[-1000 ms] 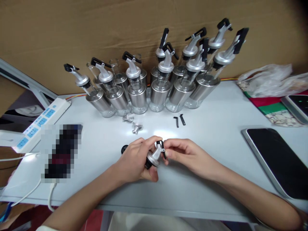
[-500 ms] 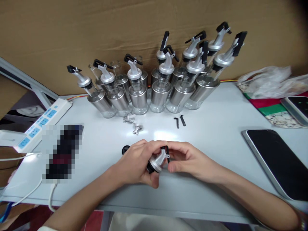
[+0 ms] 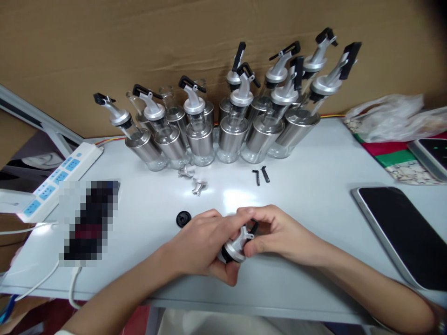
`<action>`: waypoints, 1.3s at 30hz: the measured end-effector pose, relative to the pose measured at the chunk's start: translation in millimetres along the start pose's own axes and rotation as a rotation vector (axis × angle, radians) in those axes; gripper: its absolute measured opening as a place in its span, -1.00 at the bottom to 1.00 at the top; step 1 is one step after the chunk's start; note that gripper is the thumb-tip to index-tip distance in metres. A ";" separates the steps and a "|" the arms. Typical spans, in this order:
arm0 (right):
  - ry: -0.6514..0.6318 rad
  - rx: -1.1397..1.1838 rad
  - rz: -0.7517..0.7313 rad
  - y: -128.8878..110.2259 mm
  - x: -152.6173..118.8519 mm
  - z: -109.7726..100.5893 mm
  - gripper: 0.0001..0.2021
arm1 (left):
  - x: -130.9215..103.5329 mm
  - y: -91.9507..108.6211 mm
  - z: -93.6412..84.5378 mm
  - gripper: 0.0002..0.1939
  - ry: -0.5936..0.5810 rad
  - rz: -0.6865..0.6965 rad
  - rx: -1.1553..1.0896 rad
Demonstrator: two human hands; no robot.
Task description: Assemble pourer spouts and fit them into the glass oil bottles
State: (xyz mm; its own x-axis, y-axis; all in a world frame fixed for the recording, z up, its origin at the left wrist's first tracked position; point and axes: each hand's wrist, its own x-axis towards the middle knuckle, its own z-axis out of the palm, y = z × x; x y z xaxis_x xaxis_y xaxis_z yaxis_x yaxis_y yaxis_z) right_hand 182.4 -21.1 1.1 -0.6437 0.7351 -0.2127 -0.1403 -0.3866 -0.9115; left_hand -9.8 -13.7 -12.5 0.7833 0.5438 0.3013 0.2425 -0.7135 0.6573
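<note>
A silver pourer top [image 3: 238, 246] with a black base ring is held between both hands near the table's front. My left hand [image 3: 204, 242] wraps round its base, thumb below and fingers over the top. My right hand [image 3: 275, 235] pinches the black lever [image 3: 254, 227] and the spout side. Just left of my left hand lies a round black part [image 3: 183, 218]. Farther back are two silver spout pieces [image 3: 199, 186] and two small black levers [image 3: 266, 174], loose on the table.
Several steel-and-glass bottles [image 3: 200, 142] with pourer tops stand along the cardboard wall. At left are a power strip [image 3: 63, 179] and a pixelated dark device [image 3: 91, 218]. A phone [image 3: 401, 232] and plastic bag [image 3: 387, 116] are at right.
The pourer top and both hands have shifted slightly toward the front and right. Its black lever has tilted outward from the spout. The round black part is now fully uncovered.
</note>
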 end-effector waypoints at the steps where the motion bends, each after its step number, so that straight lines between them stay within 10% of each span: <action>1: -0.001 0.005 0.009 0.3 0.1 -0.3 -0.82 | 0.2 -0.1 -0.6 -0.21 -0.010 -0.002 0.000; 10: 0.012 -0.027 0.073 4.9 -1.5 -4.7 -0.57 | 0.3 -2.5 -2.2 -0.34 0.109 0.013 -0.012; 28: -0.118 0.198 -0.019 5.0 0.8 -4.4 -0.77 | -0.5 -2.1 0.5 -0.45 0.211 0.048 0.094; 39: 0.226 0.292 -0.201 7.8 -0.4 3.7 -0.73 | 1.4 -1.3 -12.1 -0.68 0.195 -0.005 0.224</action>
State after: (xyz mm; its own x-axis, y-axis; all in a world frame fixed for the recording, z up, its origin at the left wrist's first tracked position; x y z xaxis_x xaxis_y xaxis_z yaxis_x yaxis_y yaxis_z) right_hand 178.8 -26.5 -4.7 -0.4048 0.9033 -0.1419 -0.4746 -0.3402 -0.8118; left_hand -16.0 -6.7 -4.6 0.6621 0.6066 0.4401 0.3832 -0.7786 0.4969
